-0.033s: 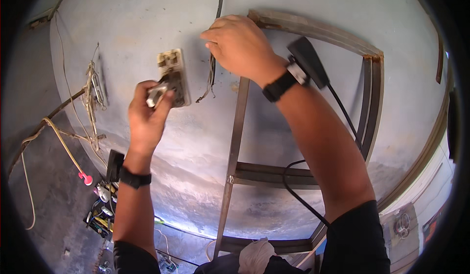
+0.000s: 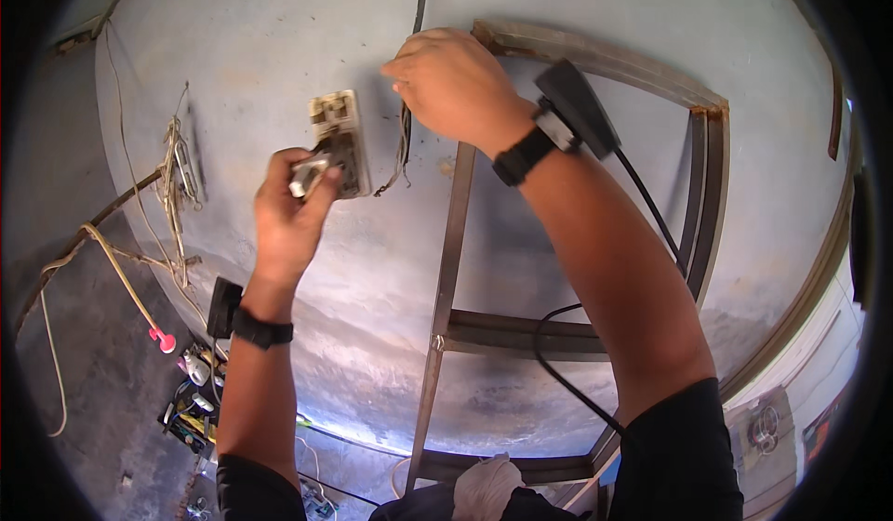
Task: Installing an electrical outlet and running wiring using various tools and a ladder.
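Observation:
In my left hand [image 2: 290, 223] is an off-white electrical socket box [image 2: 337, 108], its hollow inside with dark and brass-coloured parts showing. The thumb and fingers also pinch a smaller whitish piece [image 2: 307, 179] against the box's lower end. My right hand [image 2: 456, 84] is closed on a dark electrical cable [image 2: 420, 0] running down the wall from above. Below that hand hang the cable's loose wires [image 2: 402, 153], with frayed ends. The box is just left of these wires, apart from them. My right hand's fingertips are partly hidden.
A metal frame [image 2: 456, 233] with crossbars stands against the grey wall [image 2: 233, 65], behind my right arm. Coiled wires [image 2: 174, 167] hang at the left, near a pink bulb holder [image 2: 163, 340] on a yellowish cord. Bottles and tools [image 2: 195, 400] sit lower left.
My left hand has moved slightly right with the socket box, closer to the hanging wires. My right hand stays on the cable, its wrist shifted slightly up and left.

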The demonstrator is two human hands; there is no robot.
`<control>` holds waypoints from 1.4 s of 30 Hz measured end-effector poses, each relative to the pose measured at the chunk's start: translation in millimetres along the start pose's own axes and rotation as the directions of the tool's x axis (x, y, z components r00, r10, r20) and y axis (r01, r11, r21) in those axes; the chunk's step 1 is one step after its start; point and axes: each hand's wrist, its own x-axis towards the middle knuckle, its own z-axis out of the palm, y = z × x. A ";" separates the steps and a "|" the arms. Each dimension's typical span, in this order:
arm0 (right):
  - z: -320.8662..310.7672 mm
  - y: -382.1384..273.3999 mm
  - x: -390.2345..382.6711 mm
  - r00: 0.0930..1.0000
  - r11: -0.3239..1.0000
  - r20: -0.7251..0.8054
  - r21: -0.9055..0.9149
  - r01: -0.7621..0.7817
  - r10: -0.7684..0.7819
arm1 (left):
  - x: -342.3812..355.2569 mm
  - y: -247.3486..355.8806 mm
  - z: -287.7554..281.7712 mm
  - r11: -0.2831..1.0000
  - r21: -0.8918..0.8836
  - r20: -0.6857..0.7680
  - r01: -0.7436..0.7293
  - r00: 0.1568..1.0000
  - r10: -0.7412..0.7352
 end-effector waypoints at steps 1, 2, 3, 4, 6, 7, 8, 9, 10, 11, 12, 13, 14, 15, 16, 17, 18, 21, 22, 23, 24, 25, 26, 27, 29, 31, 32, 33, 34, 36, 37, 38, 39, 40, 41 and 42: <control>4.7 1.0 5.4 1.000 1.000 -0.003 0.003 0.006 -0.006 | 4.7 -9.4 4.7 1.000 -0.005 0.016 0.023 1.000 -0.023; 6.5 2.1 9.3 0.987 0.994 0.161 -0.109 -0.001 0.019 | 8.3 -16.4 13.2 1.000 -0.009 0.014 0.020 1.000 -0.020; 8.3 2.9 12.3 0.947 0.976 0.316 -0.218 0.011 0.060 | 11.1 -22.1 21.9 0.998 -0.053 0.055 0.037 0.998 -0.034; 8.5 6.2 16.6 0.948 0.975 0.313 -0.222 0.018 0.054 | 15.3 -25.8 30.0 0.994 -0.096 0.094 0.051 0.995 -0.042; 9.8 11.8 25.2 0.838 0.920 0.514 -0.391 0.036 0.185 | 21.6 -32.2 40.4 0.995 -0.060 0.122 0.080 0.990 -0.073; 16.4 20.5 19.4 0.835 0.918 0.517 -0.394 0.039 0.186 | 22.7 -35.4 47.9 0.992 -0.025 0.164 0.120 0.980 -0.114; 23.6 30.9 11.4 0.876 0.925 0.436 -0.378 -0.027 0.204 | 23.8 -36.7 54.2 0.994 -0.008 0.179 0.113 0.978 -0.110; 30.8 41.6 4.0 0.909 0.930 0.352 -0.356 -0.091 0.223 | 24.9 -39.1 59.9 0.993 -0.017 0.182 0.113 0.977 -0.109; 34.0 42.9 5.3 0.910 0.931 0.353 -0.354 -0.087 0.219 | 25.7 -42.5 61.0 0.994 -0.010 0.184 0.107 0.977 -0.103; 37.0 44.2 6.4 0.909 0.929 0.365 -0.366 -0.060 0.202 | 26.6 -45.1 62.1 0.995 -0.003 0.187 0.100 0.977 -0.098; 40.2 45.4 7.2 0.907 0.925 0.378 -0.378 -0.033 0.187 | 27.9 -46.9 63.1 0.995 -0.004 0.184 0.102 0.978 -0.099; 40.4 43.6 10.8 0.906 0.925 0.380 -0.378 -0.029 0.183 | 29.5 -49.0 65.0 0.996 0.015 0.182 0.092 0.979 -0.093; 40.8 42.1 15.5 0.870 0.916 0.440 -0.400 -0.030 0.220 | 30.9 -51.0 66.9 0.996 0.033 0.181 0.082 0.980 -0.087; 40.8 40.6 19.6 0.829 0.906 0.496 -0.422 -0.029 0.257 | 31.9 -53.4 68.9 0.996 0.031 0.178 0.084 0.980 -0.088; 42.5 41.3 21.2 0.828 0.906 0.498 -0.422 -0.027 0.257 | 32.9 -56.4 71.2 0.996 0.016 0.183 0.091 0.979 -0.092; 44.1 41.8 22.7 0.820 0.892 0.498 -0.450 -0.033 0.282 | 33.8 -59.2 72.8 0.995 0.002 0.189 0.098 0.977 -0.097; 45.6 42.3 23.9 0.813 0.878 0.496 -0.477 -0.040 0.306 | 34.4 -61.6 73.7 0.995 0.001 0.188 0.100 0.977 -0.098; 49.2 46.4 23.1 0.848 0.864 0.457 -0.503 -0.004 0.270 | 34.2 -65.1 77.3 0.998 0.014 0.193 0.068 0.979 -0.069; 49.5 46.7 23.1 0.846 0.865 0.459 -0.502 -0.004 0.271 | 33.9 -65.0 77.7 0.999 -0.002 0.191 0.050 0.980 -0.049; 49.6 47.3 23.3 0.847 0.870 0.454 -0.492 -0.019 0.276 | 33.5 -65.3 78.2 0.999 -0.018 0.188 0.032 0.982 -0.028; 49.5 47.9 23.4 0.848 0.875 0.449 -0.482 -0.035 0.281 | 33.1 -66.4 79.2 0.999 -0.018 0.190 0.034 0.981 -0.030; 49.3 46.8 24.7 0.848 0.876 0.450 -0.480 -0.035 0.281 | 32.9 -68.0 79.4 0.999 -0.032 0.193 0.019 0.981 -0.013; 49.3 45.4 26.0 0.834 0.874 0.475 -0.486 -0.017 0.280 | 33.0 -69.3 79.5 0.999 -0.047 0.195 0.004 0.981 0.005; 49.1 43.8 27.3 0.820 0.871 0.499 -0.491 0.002 0.280 | 33.4 -70.1 79.4 0.999 -0.046 0.195 0.005 0.981 0.004; 46.5 43.1 27.4 0.824 0.868 0.495 -0.497 0.008 0.276 | 34.0 -70.1 81.8 0.998 -0.057 0.222 0.012 0.975 0.001; 47.7 44.2 27.0 0.829 0.865 0.490 -0.502 0.014 0.271 | 31.9 -69.5 81.8 0.998 -0.060 0.217 0.016 0.976 -0.003; 49.3 45.4 27.1 0.840 0.874 0.475 -0.486 0.000 0.264 | 31.3 -69.8 82.0 0.998 -0.059 0.210 0.019 0.978 -0.006; 50.7 46.4 27.1 0.851 0.882 0.459 -0.470 -0.012 0.257 | 31.4 -70.9 82.7 0.998 -0.061 0.210 0.019 0.978 -0.006; 49.5 45.0 28.0 0.849 0.882 0.461 -0.471 -0.011 0.257 | 31.3 -72.5 83.6 0.998 -0.068 0.204 0.016 0.979 -0.001; 46.3 42.7 30.0 0.835 0.873 0.470 -0.488 -0.024 0.286 | 31.0 -74.5 84.9 0.997 -0.078 0.198 0.014 0.980 0.002; 45.4 41.7 31.2 0.835 0.874 0.471 -0.486 -0.024 0.285 | 31.2 -74.4 84.8 0.996 -0.085 0.200 0.019 0.980 -0.002; 44.3 40.7 32.2 0.828 0.873 0.483 -0.487 -0.019 0.287 | 31.4 -75.0 84.9 0.995 -0.092 0.201 0.025 0.979 -0.006; 44.0 39.8 32.8 0.820 0.873 0.494 -0.487 -0.014 0.289 | 31.5 -76.5 85.1 0.995 -0.091 0.201 0.027 0.980 -0.008; 42.0 38.8 33.4 0.820 0.873 0.494 -0.488 -0.013 0.289 | 31.9 -75.8 85.1 0.997 -0.072 0.198 0.010 0.980 0.005; 40.2 37.8 33.9 0.823 0.869 0.489 -0.495 -0.013 0.290 | 32.0 -75.2 85.3 0.999 -0.052 0.195 -0.007 0.981 0.017; 39.0 37.2 34.1 0.825 0.865 0.483 -0.501 -0.013 0.292 | 32.0 -73.5 85.2 0.999 -0.053 0.195 -0.008 0.981 0.018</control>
